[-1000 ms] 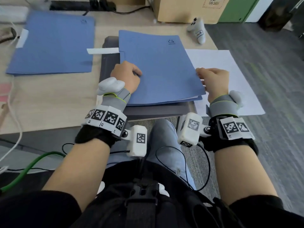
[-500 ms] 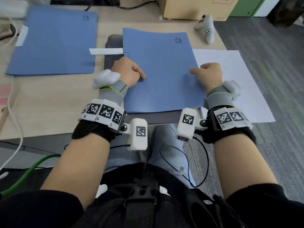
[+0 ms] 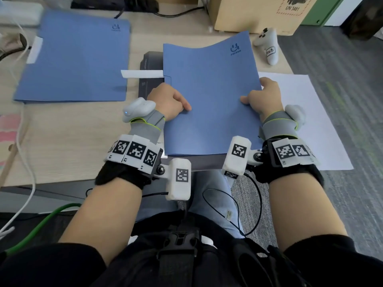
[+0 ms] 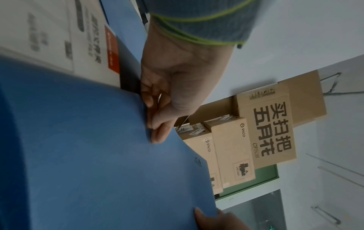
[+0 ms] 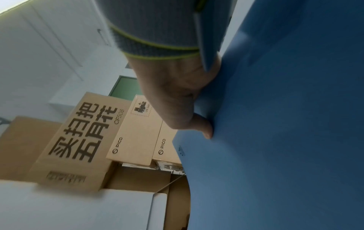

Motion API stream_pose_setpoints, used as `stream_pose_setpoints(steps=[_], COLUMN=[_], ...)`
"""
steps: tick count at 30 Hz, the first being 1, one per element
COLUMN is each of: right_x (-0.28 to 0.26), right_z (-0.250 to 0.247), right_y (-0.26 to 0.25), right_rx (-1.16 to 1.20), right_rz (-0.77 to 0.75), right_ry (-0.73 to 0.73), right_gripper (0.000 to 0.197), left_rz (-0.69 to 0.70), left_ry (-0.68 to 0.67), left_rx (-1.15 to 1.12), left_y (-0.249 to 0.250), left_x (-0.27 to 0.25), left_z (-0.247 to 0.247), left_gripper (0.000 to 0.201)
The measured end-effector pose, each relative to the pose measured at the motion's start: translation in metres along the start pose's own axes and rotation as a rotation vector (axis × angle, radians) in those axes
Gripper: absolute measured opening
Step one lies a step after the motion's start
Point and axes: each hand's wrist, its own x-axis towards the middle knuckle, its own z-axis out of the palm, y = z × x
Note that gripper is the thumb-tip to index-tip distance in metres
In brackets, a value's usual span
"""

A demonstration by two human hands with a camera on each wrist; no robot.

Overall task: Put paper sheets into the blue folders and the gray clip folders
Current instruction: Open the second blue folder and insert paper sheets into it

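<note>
Your left hand grips the left edge of the closed blue paper folder, with the thumb on the top cover and the curled fingers pinching the edge from below. Your right hand grips the right edge of the same folder in the same way, thumb on top, fingers wrapped around the edge. Between your two hands the folder bends, and its far side rises off what lies below it. Under the folder, between your hands, lies a dark gray clip folder on the light wooden bench; a white paper tab sticks out just beyond your left hand. Just to the right of your right hand lies a white paper sheet, and it reaches over the bench edge. Well to the left of your left hand a second blue paper folder lies flat on the bench. Beyond your right hand, near the far corner of the bench, rests a white game-style controller, and behind it stands a brown cardboard box.
</note>
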Motion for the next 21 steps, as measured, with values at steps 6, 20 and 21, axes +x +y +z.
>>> stream_pose_setpoints(steps=[6,20,21], right_x=[-0.004,-0.003,-0.004], right_z=[-0.008,-0.008,-0.009], right_y=[0.005,0.012,0.012], right_rx=[0.271,0.501,0.499], right_rz=[-0.097,-0.184,-0.199], right_ry=[-0.070,-0.187,-0.189], right_gripper=[0.035,0.037,0.037], left_rz=[0.043,0.031,0.033], left_ry=[0.294,0.426,0.419], left_rx=[-0.251,0.297,0.284], left_y=[0.008,-0.027,-0.026], left_x=[0.005,0.008,0.006], left_z=[-0.038,-0.083,-0.085], left_gripper=[0.039,0.036,0.036])
